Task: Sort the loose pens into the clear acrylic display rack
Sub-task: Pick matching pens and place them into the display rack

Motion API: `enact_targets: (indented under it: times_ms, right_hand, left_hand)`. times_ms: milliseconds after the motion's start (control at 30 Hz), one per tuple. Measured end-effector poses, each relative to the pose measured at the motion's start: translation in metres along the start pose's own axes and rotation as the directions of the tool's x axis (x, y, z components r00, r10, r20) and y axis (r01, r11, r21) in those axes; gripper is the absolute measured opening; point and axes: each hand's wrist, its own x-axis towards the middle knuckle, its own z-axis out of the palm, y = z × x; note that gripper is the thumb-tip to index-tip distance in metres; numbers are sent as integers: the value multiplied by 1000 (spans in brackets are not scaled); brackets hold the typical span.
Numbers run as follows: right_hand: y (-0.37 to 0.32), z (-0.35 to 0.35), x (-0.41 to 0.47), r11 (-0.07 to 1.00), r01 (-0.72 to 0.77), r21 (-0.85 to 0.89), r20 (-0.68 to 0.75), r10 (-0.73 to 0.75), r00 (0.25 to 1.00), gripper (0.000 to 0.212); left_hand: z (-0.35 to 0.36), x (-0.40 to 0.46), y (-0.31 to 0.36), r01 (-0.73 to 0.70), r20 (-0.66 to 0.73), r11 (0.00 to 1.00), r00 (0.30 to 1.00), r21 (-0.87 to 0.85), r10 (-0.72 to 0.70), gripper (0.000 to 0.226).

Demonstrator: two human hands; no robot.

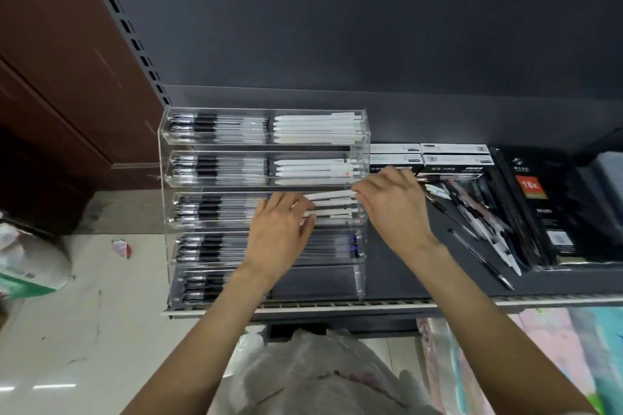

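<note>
The clear acrylic rack [163,158] stands on the dark shelf with several tiers. Black-and-clear pens [215,126] fill the left halves and white pens [317,127] the right halves of the upper tiers. My left hand [281,229] lies over the third tier, its fingertips touching the white pens [332,209] there. My right hand [392,204] reaches from the right and pinches the end of the top white pen [332,195] in that tier. Loose pens [472,212] lie in a heap on the shelf to the right of the rack.
White pen boxes [455,153] sit behind the loose heap. A black package with an orange 18K label [536,209] lies at the right. The shelf's front edge [371,305] runs below the rack. Plastic bags [30,263] sit on the floor at the left.
</note>
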Motion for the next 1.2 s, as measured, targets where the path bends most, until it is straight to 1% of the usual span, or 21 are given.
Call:
enact_targets:
  times_ms: [100, 167, 200, 300, 367, 433, 500, 633, 767, 867, 933, 1033, 1200]
  right_hand:
    - [-11, 1, 7, 995, 82, -65, 67, -77, 995, 24]
    - [-15, 2, 10, 989, 124, -79, 90, -117, 989, 23]
    - [-17, 2, 12, 986, 143, -87, 99, -134, 986, 23]
    - [-25, 7, 18, 969, 215, -118, 143, -198, 970, 24]
    - [-32, 9, 20, 957, 251, -142, 186, -223, 957, 22]
    - [-36, 12, 19, 956, 256, -143, 211, -224, 952, 20]
    - [-35, 14, 16, 964, 235, -125, 199, -208, 958, 21]
    - [-35, 17, 8, 974, 204, -100, 183, -184, 966, 27]
    - [-38, 18, 6, 977, 184, -111, 203, -159, 966, 27]
    - [-40, 13, 10, 976, 187, -112, 254, -154, 955, 27]
    - [-41, 10, 14, 975, 194, -111, 309, -152, 939, 30]
    - [-42, 7, 18, 970, 201, -137, 357, -141, 923, 33]
    - [-39, 9, 19, 957, 224, -186, 410, -131, 902, 28]
  left_hand:
    - [7, 0, -3, -10, 49, 996, 999, 87, 6, 26]
    - [7, -1, -5, -9, 64, 994, 998, 105, 3, 39]
    - [7, -1, -6, -7, 65, 994, 998, 106, 0, 42]
    - [9, -5, -11, 10, 68, 995, 998, 104, -17, 34]
    - [9, -6, -14, 19, 66, 993, 997, 115, -27, 33]
    - [8, -7, -14, 23, 72, 993, 997, 115, -31, 35]
    - [8, -7, -14, 18, 80, 993, 996, 115, -28, 36]
    - [8, -5, -14, 13, 104, 993, 994, 121, -26, 47]
    - [10, 0, -15, 3, 117, 994, 993, 108, -16, 49]
    - [11, 1, -15, 1, 122, 996, 992, 90, -12, 49]
    - [11, 2, -17, -3, 138, 996, 990, 84, -9, 51]
    - [10, 1, -19, -8, 153, 996, 988, 89, -6, 53]
    - [9, 0, -15, -10, 127, 993, 992, 114, -4, 52]
